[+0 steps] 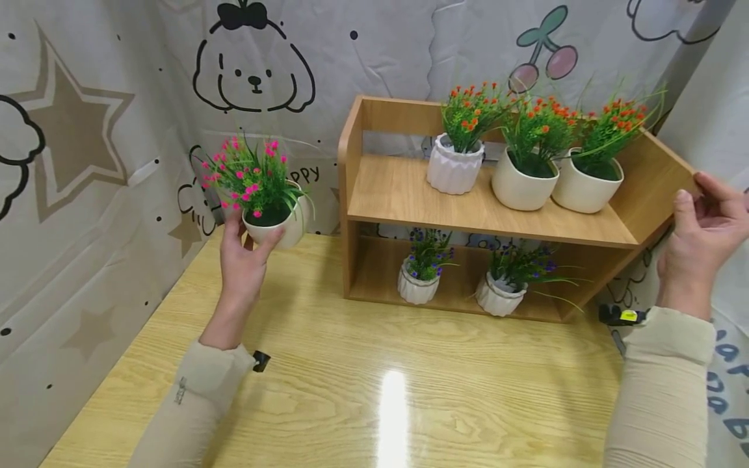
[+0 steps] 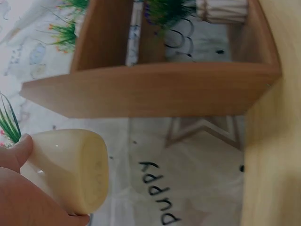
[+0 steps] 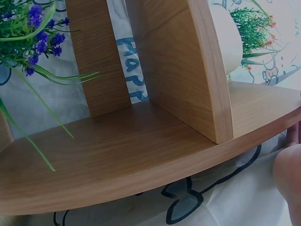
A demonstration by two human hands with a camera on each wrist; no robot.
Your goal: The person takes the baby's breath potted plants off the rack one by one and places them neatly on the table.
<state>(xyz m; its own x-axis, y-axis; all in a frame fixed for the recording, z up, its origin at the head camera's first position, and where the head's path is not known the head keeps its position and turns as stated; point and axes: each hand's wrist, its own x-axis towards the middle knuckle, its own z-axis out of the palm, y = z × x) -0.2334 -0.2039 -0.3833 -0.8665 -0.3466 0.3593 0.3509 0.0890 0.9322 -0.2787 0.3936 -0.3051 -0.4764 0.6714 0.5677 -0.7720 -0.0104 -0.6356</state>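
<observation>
My left hand point(image 1: 246, 260) grips a rounded cream pot point(image 1: 298, 218) holding a pink-flowered artificial plant point(image 1: 251, 175), raised to the left of the wooden shelf point(image 1: 409, 188). In the left wrist view the pot point(image 2: 70, 169) is tipped sideways in the picture, thumb near its rim. At the shelf's right end, my right hand point(image 1: 708, 237) holds the upper edge of the side panel point(image 1: 658, 185) with its fingertips. Only part of that hand point(image 3: 289, 174) enters the right wrist view, against the panel's outer side.
On the upper shelf stand three orange-flowered plants, one in a ribbed white pot point(image 1: 455, 168), two in smooth cream pots point(image 1: 523, 185). Below are two purple-flowered plants in ribbed pots point(image 1: 418, 283). The shelf stands on a wood-grain table point(image 1: 328, 390), before a patterned curtain point(image 1: 374, 45).
</observation>
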